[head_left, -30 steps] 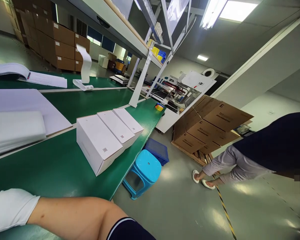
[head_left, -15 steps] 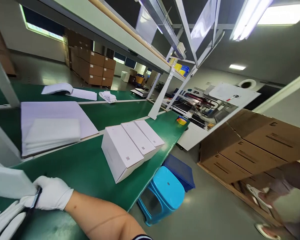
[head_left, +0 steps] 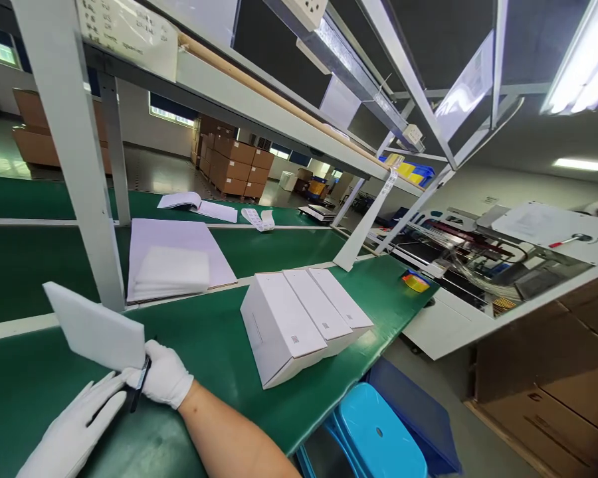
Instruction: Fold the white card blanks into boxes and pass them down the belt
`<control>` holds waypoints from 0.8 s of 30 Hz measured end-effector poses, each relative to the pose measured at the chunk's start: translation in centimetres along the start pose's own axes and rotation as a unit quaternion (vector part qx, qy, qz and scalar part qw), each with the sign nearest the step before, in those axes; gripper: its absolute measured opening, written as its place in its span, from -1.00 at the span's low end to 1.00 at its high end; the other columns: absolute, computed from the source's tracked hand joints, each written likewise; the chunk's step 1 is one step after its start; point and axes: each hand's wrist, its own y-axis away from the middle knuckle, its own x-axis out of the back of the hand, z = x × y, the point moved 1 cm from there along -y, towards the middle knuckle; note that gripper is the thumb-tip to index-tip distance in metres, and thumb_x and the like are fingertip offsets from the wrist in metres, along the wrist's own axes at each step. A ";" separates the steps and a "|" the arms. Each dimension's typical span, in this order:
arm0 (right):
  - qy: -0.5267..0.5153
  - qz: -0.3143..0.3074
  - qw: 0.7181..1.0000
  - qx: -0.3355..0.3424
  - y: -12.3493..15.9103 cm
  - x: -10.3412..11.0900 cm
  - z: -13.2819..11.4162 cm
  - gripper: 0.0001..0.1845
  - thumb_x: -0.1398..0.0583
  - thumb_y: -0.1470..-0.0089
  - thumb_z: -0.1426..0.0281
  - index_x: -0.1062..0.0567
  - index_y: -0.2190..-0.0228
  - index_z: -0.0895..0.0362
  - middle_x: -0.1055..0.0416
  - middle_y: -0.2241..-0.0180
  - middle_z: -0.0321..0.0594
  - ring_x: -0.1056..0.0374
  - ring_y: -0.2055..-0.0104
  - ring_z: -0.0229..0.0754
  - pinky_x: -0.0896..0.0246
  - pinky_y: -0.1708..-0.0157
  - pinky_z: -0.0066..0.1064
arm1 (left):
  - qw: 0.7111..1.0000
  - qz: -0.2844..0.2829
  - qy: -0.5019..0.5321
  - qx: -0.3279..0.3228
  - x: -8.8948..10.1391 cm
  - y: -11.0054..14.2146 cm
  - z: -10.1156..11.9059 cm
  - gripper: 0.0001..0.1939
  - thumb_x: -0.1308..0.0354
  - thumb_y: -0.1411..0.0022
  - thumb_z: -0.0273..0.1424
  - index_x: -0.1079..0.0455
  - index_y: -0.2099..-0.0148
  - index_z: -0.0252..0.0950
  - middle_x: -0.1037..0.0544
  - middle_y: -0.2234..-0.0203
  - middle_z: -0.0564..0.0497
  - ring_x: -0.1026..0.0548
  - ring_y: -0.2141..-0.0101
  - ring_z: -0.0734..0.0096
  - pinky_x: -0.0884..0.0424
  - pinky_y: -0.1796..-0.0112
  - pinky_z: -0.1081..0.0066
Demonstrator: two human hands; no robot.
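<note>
My right hand, in a white glove, is closed at the lower right corner of a tilted white foam sheet. A slim dark object with a shiny face is in the same grip; its kind is not clear. Just left of it, my left hand, also gloved, has its fingers stretched out and the thumb apart. Its fingertips are close below the foam sheet, and whether they touch it I cannot tell. To the right, white boxes stand side by side on the green table.
A stack of white foam sheets lies on a pale board behind a metal post. Tape rolls sit at the table's far right. A blue stool and a blue bin stand beside the table edge.
The view has swung left, so things appear farther right. The foam sheet now shows more fully, in my right hand. My left hand's fingers now show stretched out beside it.
</note>
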 end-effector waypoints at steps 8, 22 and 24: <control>-0.029 0.017 0.999 -0.004 -0.1 -0.6 0.6 -0.66 -0.39 0.23 0.27 -0.39 0.40 0.04 -0.39 0.46 -0.39 -0.38 0.38 -0.18 -0.33 0.32 -0.41 | 0.992 -0.073 0.014 0.101 0.7 0.2 1.6 -0.38 0.15 -0.23 0.05 -0.38 -0.18 -0.11 -0.29 -0.22 0.12 -0.01 -0.29 0.00 0.03 -0.23 -0.04; -0.041 0.012 0.999 -0.025 -0.2 -0.6 0.7 -0.62 -0.41 0.30 0.28 -0.35 0.45 0.03 -0.36 0.49 -0.41 -0.39 0.39 -0.16 -0.35 0.29 -0.36 | 1.000 -0.008 -0.009 0.021 -0.8 -0.5 -1.4 -0.53 0.04 -0.19 -0.03 -0.47 -0.06 0.03 -0.54 -0.01 0.18 -0.36 -0.15 0.11 -0.21 -0.20 0.11; -0.032 0.007 0.999 -0.026 -0.1 -0.6 0.7 -0.62 -0.40 0.29 0.26 -0.36 0.44 0.03 -0.35 0.49 -0.41 -0.39 0.39 -0.16 -0.35 0.28 -0.35 | 0.999 -0.012 -0.012 0.027 -0.9 -0.5 -1.9 -0.53 0.05 -0.20 -0.02 -0.47 -0.05 0.03 -0.54 0.00 0.18 -0.37 -0.15 0.11 -0.23 -0.19 0.11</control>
